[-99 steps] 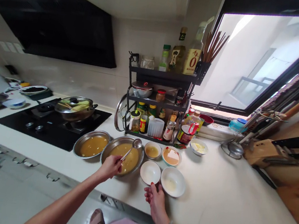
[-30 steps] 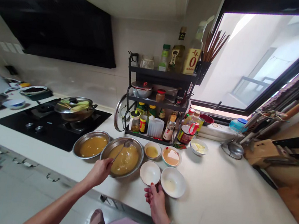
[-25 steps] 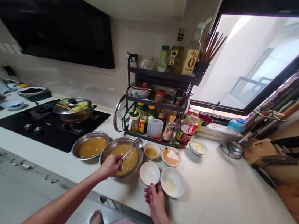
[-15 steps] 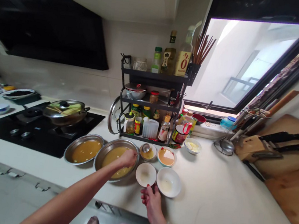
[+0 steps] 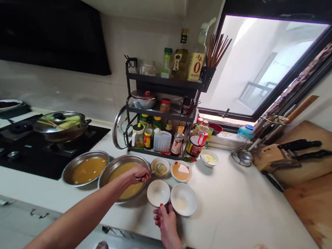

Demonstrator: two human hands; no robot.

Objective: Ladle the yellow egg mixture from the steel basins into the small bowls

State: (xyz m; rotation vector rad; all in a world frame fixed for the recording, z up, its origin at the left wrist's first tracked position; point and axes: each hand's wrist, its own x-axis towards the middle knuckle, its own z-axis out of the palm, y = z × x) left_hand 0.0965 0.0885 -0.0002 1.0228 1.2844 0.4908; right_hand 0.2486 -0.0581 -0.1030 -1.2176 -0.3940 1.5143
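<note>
Spooning shifts from steel basin to small bowl: left hand grips spoon; right hand half-open beside white bowl, near counter's front edge.

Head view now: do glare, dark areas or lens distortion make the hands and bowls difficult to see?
Not much: in the head view, the window is nearly white and the range hood nearly black; the head view also shows a pale reflection on the orange liquid and strongly slanted edges; yet the head view shows left hand, right hand and white bowls clearly enough.
</note>
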